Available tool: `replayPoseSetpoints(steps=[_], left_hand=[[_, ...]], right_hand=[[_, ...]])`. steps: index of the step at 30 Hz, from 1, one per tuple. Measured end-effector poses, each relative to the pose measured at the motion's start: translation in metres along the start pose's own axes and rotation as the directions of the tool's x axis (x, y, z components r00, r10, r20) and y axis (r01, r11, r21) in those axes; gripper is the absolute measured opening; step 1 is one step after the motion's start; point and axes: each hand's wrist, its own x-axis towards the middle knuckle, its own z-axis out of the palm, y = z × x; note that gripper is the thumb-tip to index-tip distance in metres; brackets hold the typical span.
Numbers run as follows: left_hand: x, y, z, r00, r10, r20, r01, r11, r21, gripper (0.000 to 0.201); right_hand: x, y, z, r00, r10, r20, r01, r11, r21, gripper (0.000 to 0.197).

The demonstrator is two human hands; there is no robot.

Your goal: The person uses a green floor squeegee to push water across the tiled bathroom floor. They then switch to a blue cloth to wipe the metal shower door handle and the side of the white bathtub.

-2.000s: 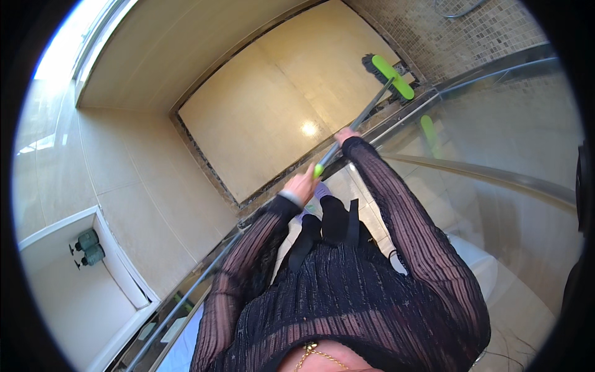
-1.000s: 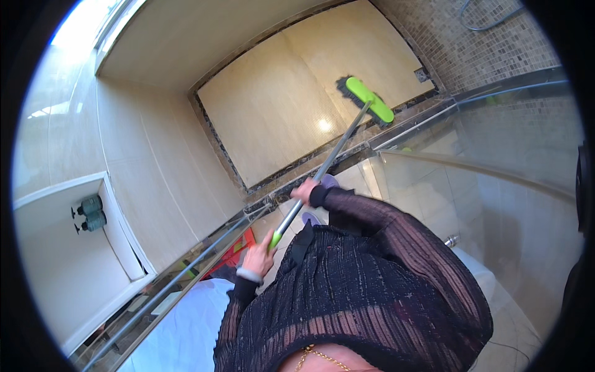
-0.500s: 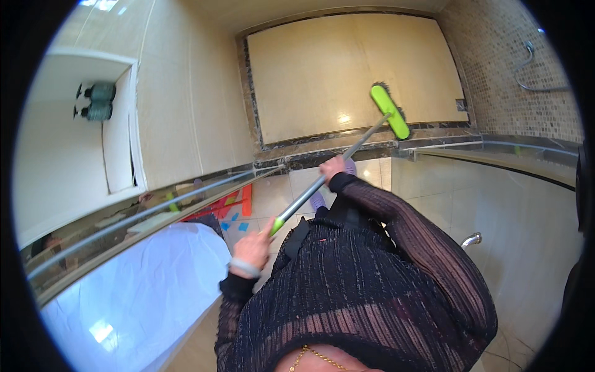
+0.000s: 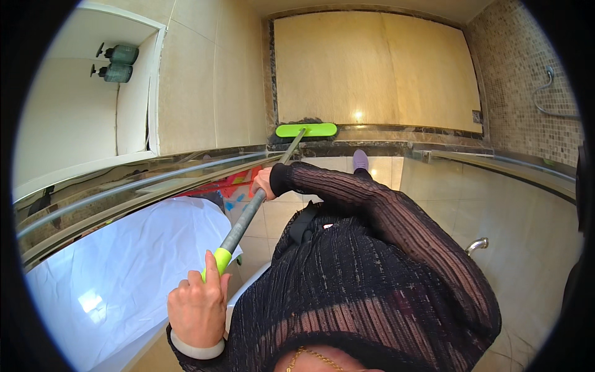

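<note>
A long-handled floor brush [image 4: 240, 226] runs slantwise from lower left to upper middle. Its bright green head [image 4: 316, 129] with dark bristles lies along the near left edge of the shower floor [image 4: 372, 68], by the dark stone border. My left hand [image 4: 198, 310] is closed on the green grip at the handle's near end, the index finger stretched along it. Farther up the grey pole, my right hand [image 4: 263, 183] is wrapped round it, that arm reaching across my body.
Glass door panels [image 4: 489, 204] flank the opening on both sides. A white sheet-like covering [image 4: 142, 266] lies at lower left. Two pump bottles [image 4: 118, 64] stand in a wall niche. A metal handle [image 4: 477, 245] juts out at right. A shower hose [image 4: 545, 105] hangs on the mosaic wall.
The brush head has moved left and nearer, turning from slanted to crosswise. Both hands have shifted left with the handle, the left one also closer to me.
</note>
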Motion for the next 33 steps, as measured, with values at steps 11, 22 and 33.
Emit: replayPoseSetpoints(steps=[11,22,33], left_hand=[[0.046,0.004,-0.007,0.968,0.228,-0.109,-0.243,0.957,-0.157,0.038],[0.028,-0.015,0.065,0.99,0.091,-0.108,-0.123,0.934,-0.335,0.038],[-0.054,-0.014,0.005,0.937,0.06,-0.343,-0.045,0.998,0.053,0.05]], right_hand=[[-0.116,0.025,-0.016,0.965,0.216,-0.145,-0.213,0.976,0.035,0.015],[-0.115,0.049,0.054,0.866,0.386,-0.318,-0.401,0.916,0.02,0.014],[-0.052,-0.035,0.078,0.574,0.094,-0.814,-0.119,0.992,0.031,0.03]])
